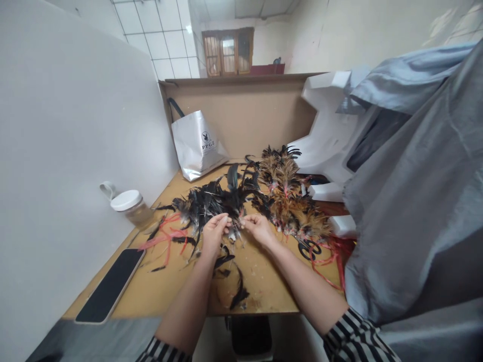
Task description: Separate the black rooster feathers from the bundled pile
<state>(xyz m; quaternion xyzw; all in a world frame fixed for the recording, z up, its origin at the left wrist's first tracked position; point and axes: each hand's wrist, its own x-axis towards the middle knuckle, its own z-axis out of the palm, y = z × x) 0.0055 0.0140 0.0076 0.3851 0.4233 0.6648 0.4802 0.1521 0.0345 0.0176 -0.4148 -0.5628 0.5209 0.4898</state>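
Observation:
My left hand [216, 231] and my right hand [258, 227] face each other over the middle of the wooden table [264, 289], fingertips pinched. Between them is the base of a small bunch of dark feathers [233, 183], whose tips point away from me. Which fingers grip it is too small to make out. A pile of black feathers [206, 201] lies just behind and left of my left hand. Brown feather bunches [298, 213] bound with pink ties lie to the right of my right hand. Loose dark feathers [238, 289] rest near the front edge.
A phone [111, 285] and a lidded jar [132, 206] are at the left. Pink strips [168, 236] lie beside them. A silver bag [198, 146] leans at the back. Black-handled scissors [309, 249], red ribbon [339, 256], white foam [328, 125] and grey cloth [415, 176] are at the right.

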